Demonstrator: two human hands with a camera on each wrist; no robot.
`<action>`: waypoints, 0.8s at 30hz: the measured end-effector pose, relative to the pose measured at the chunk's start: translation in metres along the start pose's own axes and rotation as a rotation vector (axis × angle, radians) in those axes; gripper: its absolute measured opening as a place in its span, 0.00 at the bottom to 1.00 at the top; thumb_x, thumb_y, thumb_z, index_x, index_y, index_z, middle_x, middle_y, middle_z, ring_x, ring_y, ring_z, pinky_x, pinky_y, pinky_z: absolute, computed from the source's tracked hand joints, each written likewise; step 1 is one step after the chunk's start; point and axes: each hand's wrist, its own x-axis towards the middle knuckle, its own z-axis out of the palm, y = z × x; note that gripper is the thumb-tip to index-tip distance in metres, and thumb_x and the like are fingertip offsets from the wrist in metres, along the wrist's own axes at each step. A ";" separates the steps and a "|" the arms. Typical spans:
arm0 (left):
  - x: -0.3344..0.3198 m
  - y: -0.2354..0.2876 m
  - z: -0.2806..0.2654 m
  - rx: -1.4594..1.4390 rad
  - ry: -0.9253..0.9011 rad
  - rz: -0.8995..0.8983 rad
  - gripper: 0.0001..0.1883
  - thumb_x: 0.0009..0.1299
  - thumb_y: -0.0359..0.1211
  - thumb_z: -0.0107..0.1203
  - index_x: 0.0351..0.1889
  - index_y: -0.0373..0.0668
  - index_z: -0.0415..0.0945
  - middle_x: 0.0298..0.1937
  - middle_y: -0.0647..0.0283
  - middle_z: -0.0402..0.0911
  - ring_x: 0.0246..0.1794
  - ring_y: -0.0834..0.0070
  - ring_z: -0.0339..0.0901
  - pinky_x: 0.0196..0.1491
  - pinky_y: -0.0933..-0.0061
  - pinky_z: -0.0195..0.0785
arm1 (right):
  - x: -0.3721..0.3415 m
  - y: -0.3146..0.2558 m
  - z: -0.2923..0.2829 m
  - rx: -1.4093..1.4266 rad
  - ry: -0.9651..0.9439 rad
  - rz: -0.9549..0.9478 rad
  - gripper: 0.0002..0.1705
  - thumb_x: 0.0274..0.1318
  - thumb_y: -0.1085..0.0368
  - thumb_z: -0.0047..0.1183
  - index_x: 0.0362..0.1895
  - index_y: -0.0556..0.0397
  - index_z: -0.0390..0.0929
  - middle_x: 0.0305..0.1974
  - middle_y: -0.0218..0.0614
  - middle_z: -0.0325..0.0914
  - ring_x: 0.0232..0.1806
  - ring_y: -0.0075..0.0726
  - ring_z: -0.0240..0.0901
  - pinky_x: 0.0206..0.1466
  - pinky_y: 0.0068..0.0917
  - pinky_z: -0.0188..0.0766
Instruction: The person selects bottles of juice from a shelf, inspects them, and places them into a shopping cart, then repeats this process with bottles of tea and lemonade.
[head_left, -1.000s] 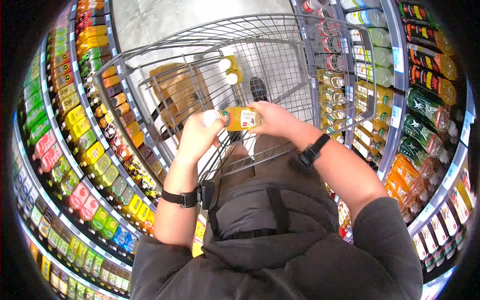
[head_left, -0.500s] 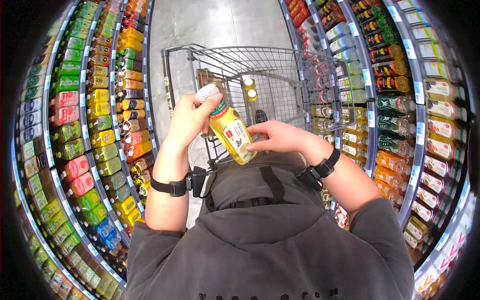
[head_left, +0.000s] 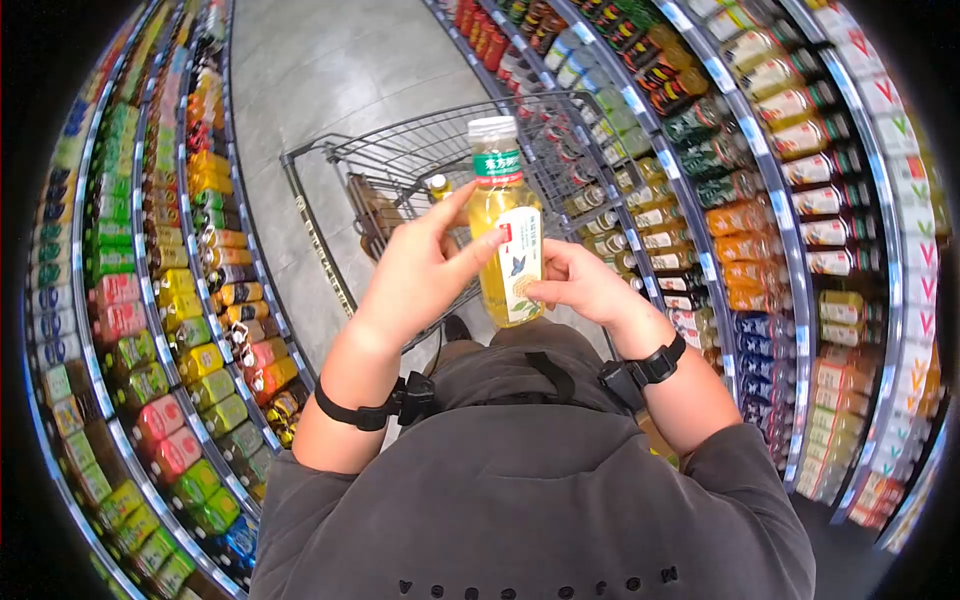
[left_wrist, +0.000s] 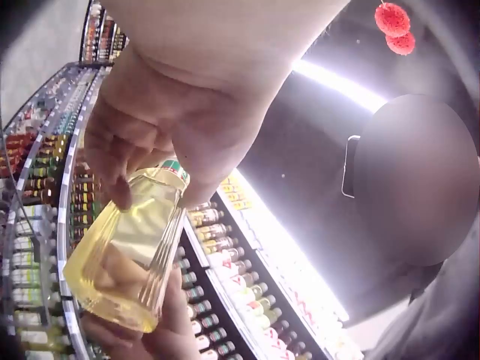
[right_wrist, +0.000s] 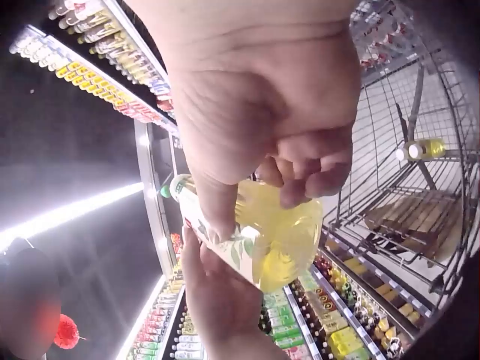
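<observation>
A bottle of yellow tea (head_left: 512, 225) with a white cap, a green neck band and a white label with a bird drawing stands nearly upright in the head view, label toward me. My left hand (head_left: 425, 275) holds it from the left, thumb over the label's edge. On the other side, my right hand (head_left: 590, 290) grips the lower part, thumb on the label. The right wrist view shows the bottle's clear base (right_wrist: 289, 247) below the right hand's curled fingers. In the left wrist view the bottle's back (left_wrist: 131, 247) faces the camera between both hands.
A wire shopping cart (head_left: 400, 160) stands just ahead. It holds a brown paper bag (right_wrist: 420, 225) and yellow bottles (right_wrist: 426, 148). Drink shelves line the aisle on the left (head_left: 190, 330) and right (head_left: 720, 200), with grey floor (head_left: 300, 70) running ahead.
The bottle went from lying sideways over the cart to nearly upright, closer to me, label turned to face me. My left hand slid from the cap to the body. The view swung right.
</observation>
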 end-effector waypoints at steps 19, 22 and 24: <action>0.051 0.085 0.203 0.549 -0.417 0.541 0.45 0.71 0.45 0.66 0.79 0.35 0.56 0.48 0.45 0.81 0.42 0.47 0.84 0.41 0.50 0.78 | -0.184 0.066 -0.082 -0.182 0.791 -0.389 0.33 0.59 0.55 0.72 0.66 0.53 0.78 0.22 0.19 0.71 0.24 0.14 0.61 0.28 0.22 0.59; 0.061 0.113 0.254 0.658 -0.498 0.622 0.45 0.70 0.45 0.66 0.80 0.37 0.57 0.50 0.49 0.78 0.42 0.48 0.84 0.40 0.52 0.78 | -0.234 0.068 -0.100 -0.246 0.932 -0.386 0.31 0.57 0.57 0.73 0.62 0.52 0.80 0.29 0.27 0.77 0.27 0.20 0.68 0.32 0.25 0.67; 0.063 0.127 0.293 0.652 -0.484 0.701 0.43 0.69 0.42 0.67 0.79 0.40 0.60 0.46 0.52 0.77 0.34 0.55 0.81 0.37 0.56 0.76 | -0.263 0.074 -0.117 -0.281 1.028 -0.398 0.28 0.54 0.60 0.74 0.58 0.52 0.82 0.45 0.35 0.81 0.35 0.27 0.75 0.39 0.28 0.74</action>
